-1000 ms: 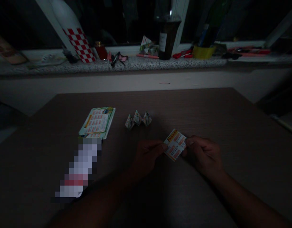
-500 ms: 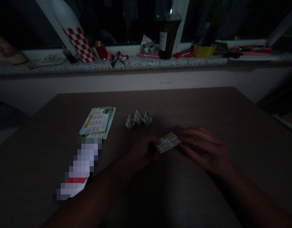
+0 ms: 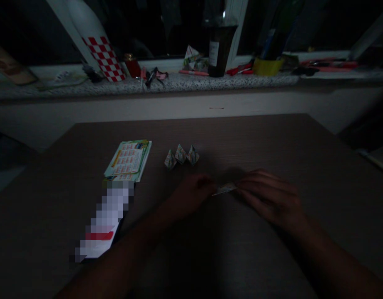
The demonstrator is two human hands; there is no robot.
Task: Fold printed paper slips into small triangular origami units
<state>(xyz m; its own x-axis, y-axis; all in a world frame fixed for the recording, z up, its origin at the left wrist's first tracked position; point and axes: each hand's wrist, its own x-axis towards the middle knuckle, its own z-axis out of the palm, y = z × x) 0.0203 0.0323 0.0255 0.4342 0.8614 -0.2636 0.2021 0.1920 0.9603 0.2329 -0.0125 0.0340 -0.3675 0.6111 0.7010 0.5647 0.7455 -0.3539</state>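
A small folded piece of printed paper is tilted nearly edge-on between my two hands above the table. My left hand pinches its left end, the fingers curled and dark in shadow. At its right corner, the closed fingers of my right hand grip the paper, with the back of the hand towards me. Just beyond my left hand stand three small pointed folded-paper shapes in a row. A stack of printed sheets lies farther left.
Below the stack on the brown table lies a flat device with a bright, pixelated screen. On the granite sill behind stand a red-and-white checkered bottle, a dark labelled cup and a yellow item.
The paper has turned from showing its printed face to nearly edge-on. My left fingers have curled closer round its left end, and my right fingers have closed on its right corner.
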